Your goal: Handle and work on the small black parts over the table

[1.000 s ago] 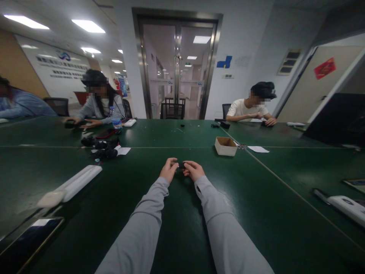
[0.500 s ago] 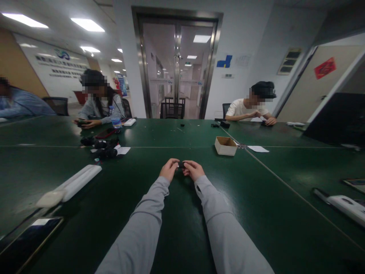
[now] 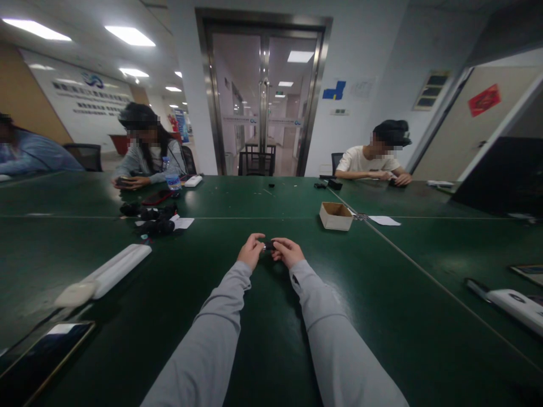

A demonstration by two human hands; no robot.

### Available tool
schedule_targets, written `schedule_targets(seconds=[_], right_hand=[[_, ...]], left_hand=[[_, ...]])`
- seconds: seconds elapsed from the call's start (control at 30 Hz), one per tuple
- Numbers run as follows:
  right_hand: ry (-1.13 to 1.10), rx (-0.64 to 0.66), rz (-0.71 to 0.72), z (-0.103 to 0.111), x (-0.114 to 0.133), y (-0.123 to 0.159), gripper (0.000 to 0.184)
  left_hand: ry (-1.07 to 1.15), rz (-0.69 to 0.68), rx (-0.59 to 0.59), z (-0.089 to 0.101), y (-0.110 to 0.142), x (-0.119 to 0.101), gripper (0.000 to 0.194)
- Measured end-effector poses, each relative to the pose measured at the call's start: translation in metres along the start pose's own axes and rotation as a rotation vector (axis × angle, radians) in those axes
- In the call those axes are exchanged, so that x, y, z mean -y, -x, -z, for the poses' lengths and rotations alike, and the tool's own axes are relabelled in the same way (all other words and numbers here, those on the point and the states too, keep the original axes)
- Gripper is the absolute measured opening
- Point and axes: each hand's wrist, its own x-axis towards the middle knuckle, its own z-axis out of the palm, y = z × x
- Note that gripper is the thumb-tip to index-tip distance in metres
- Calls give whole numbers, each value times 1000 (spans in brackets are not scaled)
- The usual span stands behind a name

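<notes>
Pinching small blk item (image 3: 269, 246) ctr frame w/ R hand (image 3: 289, 252); L hand (image 3: 251, 251) fingers curved, contact unclear; could slip if R pinch loosens.

An open box (image 3: 335, 217) sits on the green tabletop (image 3: 237, 198) near a sheet of white paper (image 3: 384, 221). A bottle (image 3: 173, 176) stands at left, near 1 seated co-worker (image 3: 155, 155); a phone (image 3: 42, 356) lies at lower left, near a long white object (image 3: 123, 268). 2 glass doors (image 3: 240, 102) stand beyond the tabletop.
</notes>
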Motion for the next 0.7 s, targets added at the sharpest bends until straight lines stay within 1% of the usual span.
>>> schedule_targets(seconds=[0.27, 0.33, 0.53, 0.7], right_hand=[[0, 19, -2, 0, 1, 1, 33], [2, 20, -3, -1, 1, 1, 32], [1, 8, 7, -1, 0, 0, 33], [10, 9, 18, 0, -1, 0, 34]], left_hand=[[7, 18, 75, 0, 0, 1, 27], [11, 22, 77, 0, 0, 1, 30], [33, 40, 84, 0, 0, 0, 28], [35, 19, 81, 1, -1, 1, 27]])
